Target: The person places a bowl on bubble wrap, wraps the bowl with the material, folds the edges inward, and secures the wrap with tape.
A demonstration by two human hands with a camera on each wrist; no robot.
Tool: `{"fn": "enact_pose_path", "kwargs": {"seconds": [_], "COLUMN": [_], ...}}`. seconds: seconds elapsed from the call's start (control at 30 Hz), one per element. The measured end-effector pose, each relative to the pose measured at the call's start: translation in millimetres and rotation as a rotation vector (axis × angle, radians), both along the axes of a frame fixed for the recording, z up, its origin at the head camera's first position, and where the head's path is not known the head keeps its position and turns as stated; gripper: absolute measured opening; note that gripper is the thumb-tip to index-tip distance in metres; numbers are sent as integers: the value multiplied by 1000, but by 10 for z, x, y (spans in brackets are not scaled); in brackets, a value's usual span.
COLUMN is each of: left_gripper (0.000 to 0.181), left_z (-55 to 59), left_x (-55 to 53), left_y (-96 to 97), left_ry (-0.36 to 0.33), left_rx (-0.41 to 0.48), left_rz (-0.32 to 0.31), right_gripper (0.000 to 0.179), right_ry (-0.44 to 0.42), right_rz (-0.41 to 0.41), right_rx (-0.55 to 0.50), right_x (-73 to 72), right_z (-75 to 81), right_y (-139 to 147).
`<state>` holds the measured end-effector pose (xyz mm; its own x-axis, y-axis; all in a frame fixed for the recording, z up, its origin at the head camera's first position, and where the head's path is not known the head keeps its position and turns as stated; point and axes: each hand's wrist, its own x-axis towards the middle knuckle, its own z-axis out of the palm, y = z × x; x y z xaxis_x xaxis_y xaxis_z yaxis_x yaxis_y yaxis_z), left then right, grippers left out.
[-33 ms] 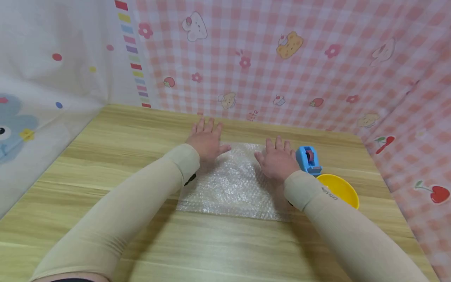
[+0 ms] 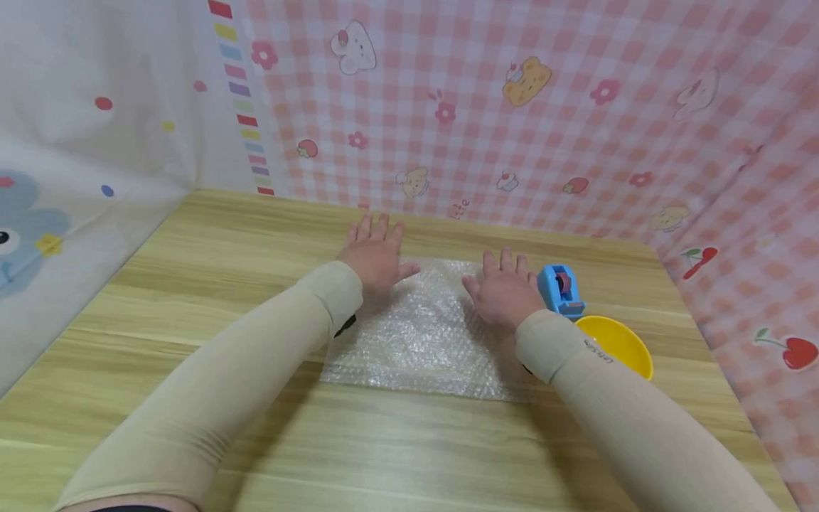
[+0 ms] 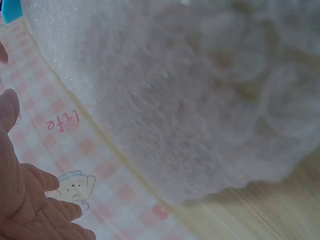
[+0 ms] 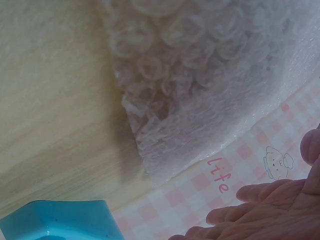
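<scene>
A sheet of clear bubble wrap [image 2: 422, 334] lies flat on the wooden table. My left hand [image 2: 374, 263], palm down with fingers spread, is over its far left corner. Over the far right part is my right hand [image 2: 508, 293], its fingers also extended and apart. Neither hand grips anything. In the left wrist view, the fingers [image 3: 37, 182] show at the left, with the bubble wrap [image 3: 165, 100] filling the middle. The right wrist view shows the other hand's fingers [image 4: 255, 210] beyond the edge of the bubble wrap [image 4: 200, 75].
A blue tape dispenser [image 2: 560, 293] with a reddish roll stands just right of my right hand. Nearer, a yellow bowl [image 2: 630, 345] is partly hidden by the right sleeve. Pink checked cloth [image 2: 473, 128] walls the back and right; white printed cloth [image 2: 141, 57] hangs at left.
</scene>
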<state>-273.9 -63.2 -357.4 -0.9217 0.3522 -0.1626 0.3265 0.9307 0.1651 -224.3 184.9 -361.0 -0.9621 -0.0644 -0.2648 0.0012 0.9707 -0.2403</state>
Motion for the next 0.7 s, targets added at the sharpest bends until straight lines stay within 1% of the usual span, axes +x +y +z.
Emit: {"fn": "enact_pose_path", "kwargs": {"seconds": [0.17,0.3,0.4,0.53,0.6,0.7], "left_gripper": [93,92,91,91,90,90], "left_z": [-16,-16,-22,-26,-29,-53], "left_x": [-15,-32,-54,-83,-88,-90], "left_y": [-23,-109,-200,-332,-402,-515], "left_ry": [-12,-27,-27,-24,-21,-23], "left_rx": [1,16,2,-19,-20,-36], "left_rz": [-8,-15,-14,-8,-9,-22], "right_gripper": [79,77,76,78,82,88], "right_ry": [4,8,19,36,37,15], "right_rz": [17,37,57,86,94,96], "right_rx": [8,-6,-29,-20,-7,16], "right_x": [32,109,207,360,438,564], "right_z": [34,151,285,455,507,530], "right_y": [43,99,172,344,462,658]}}
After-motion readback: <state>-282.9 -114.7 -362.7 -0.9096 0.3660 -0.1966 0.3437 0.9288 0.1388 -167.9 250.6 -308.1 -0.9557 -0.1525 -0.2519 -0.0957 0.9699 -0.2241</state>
